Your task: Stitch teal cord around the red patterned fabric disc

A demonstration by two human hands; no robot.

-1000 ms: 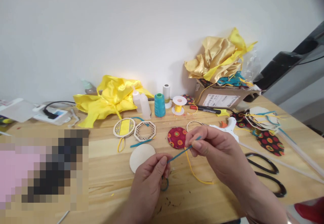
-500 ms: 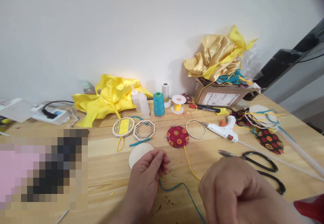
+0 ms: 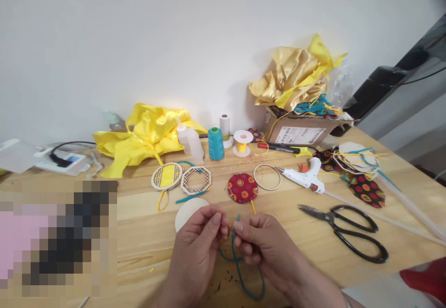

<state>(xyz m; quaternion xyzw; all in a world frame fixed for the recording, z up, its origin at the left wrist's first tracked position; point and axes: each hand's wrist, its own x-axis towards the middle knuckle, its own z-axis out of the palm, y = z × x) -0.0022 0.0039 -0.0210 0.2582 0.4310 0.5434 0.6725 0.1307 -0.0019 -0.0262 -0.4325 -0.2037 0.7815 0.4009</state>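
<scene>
My right hand pinches a teal cord near its end, between thumb and forefinger. The cord hangs in a loop below and runs back under my left hand, whose thumb and fingers are closed on it. Fingertips of both hands almost meet. Beneath the left fingers lies a round off-white disc, partly covered. Just beyond the hands rests a red flower-patterned fabric disc with a yellow cord tail. A thin wooden ring lies beside it.
Scissors and a white glue gun lie on the right. Behind are a teal thread cone, a yellow cord spool and a cardboard box. Two lattice frames, one octagonal, one round, lie left of centre.
My right hand has moved left and away from me, bringing the teal cord's end up beside my left fingers. The cord now hangs in a loop. The scissors are fully uncovered.
</scene>
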